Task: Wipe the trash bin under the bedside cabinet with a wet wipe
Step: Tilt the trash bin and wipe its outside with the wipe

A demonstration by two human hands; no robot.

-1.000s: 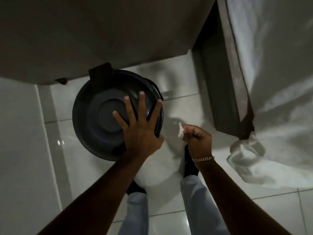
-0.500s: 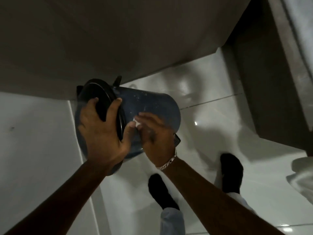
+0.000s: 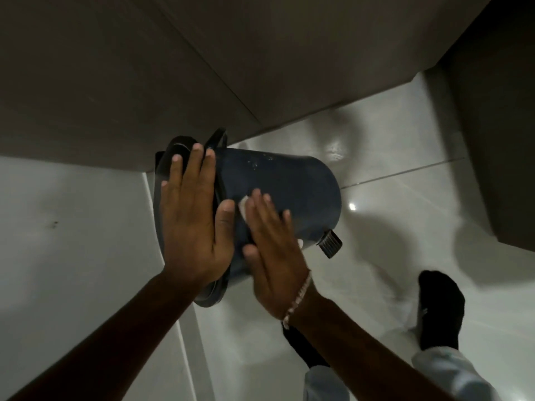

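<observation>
Bin: dark trash bin (image 3: pixel 283 186) tipped over on its side, lid end to the left, base to the right, just in front of the bedside cabinet's lower edge and over the pale floor.
Lid: black lid (image 3: pixel 181 149) faces left, partly covered by my left hand; its near rim shows below my wrist.
Pedal: small ribbed foot pedal (image 3: pixel 330 243) sticks out at the bin's base, near right side.
Left hand: my left hand (image 3: pixel 191 224) lies flat against the lid, fingers spread and straight, thumb hooked over the rim onto the bin's wall, bracing the bin rather than closing round it.
Right hand: my right hand (image 3: pixel 272 256) presses palm-down on the bin's side wall, fingers extended and close together, a beaded bracelet (image 3: pixel 298 296) at the wrist.
Wipe: white wet wipe (image 3: pixel 243 208) is pinned between my right palm and the bin wall; only a small corner shows by my fingertips, just beside my left thumb.
Cabinet: brown bedside cabinet (image 3: pixel 144 68) fills the far and upper part of the view.
Floor: glossy light tiles (image 3: pixel 390 204) with reflections, to the right and near.
Feet: my black sock (image 3: pixel 440 308) rests on the tiles at near right, pale trouser leg (image 3: pixel 451 371) below it; the other foot is mostly hidden behind my right forearm.
</observation>
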